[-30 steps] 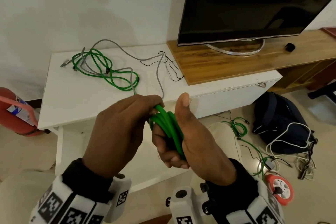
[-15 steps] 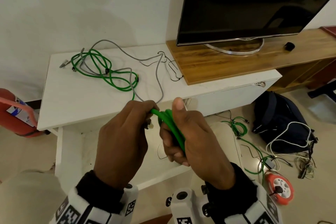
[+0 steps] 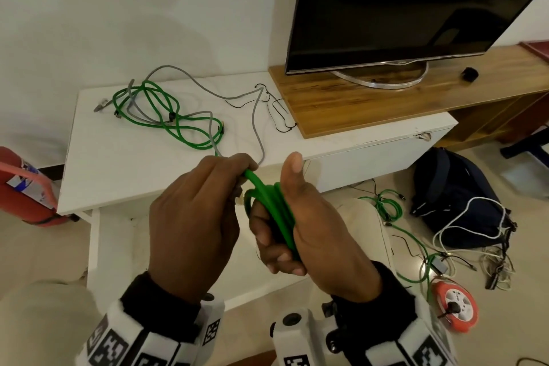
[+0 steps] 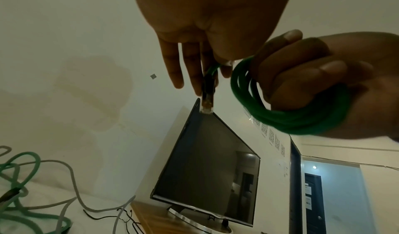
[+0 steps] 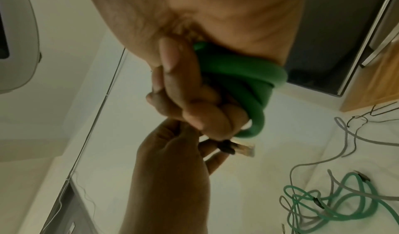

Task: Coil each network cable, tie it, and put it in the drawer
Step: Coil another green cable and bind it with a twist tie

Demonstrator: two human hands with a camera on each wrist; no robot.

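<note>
A green network cable (image 3: 274, 208) is wound into a small coil. My right hand (image 3: 300, 226) grips the coil (image 4: 287, 114) with curled fingers (image 5: 172, 84), thumb up. Just left of it, my left hand (image 3: 202, 214) pinches the cable's free end; its clear plug (image 4: 206, 105) sticks out beyond the fingertips (image 5: 244, 149). Both hands hover in front of the white cabinet (image 3: 124, 169). On its top lie a loose green cable (image 3: 166, 119) and a grey cable (image 3: 255, 116), tangled together. The open drawer (image 3: 124, 246) shows below my hands.
A TV (image 3: 410, 6) stands on a wooden shelf (image 3: 371, 101) to the right. A red object (image 3: 23, 187) sits on the floor at left. On the floor at right lie a dark backpack (image 3: 451, 196), more green and white cables (image 3: 389, 208) and an orange reel (image 3: 456, 304).
My left hand has drawn the cable end a little away from the coil, to the left and up. The right hand keeps the coil in place.
</note>
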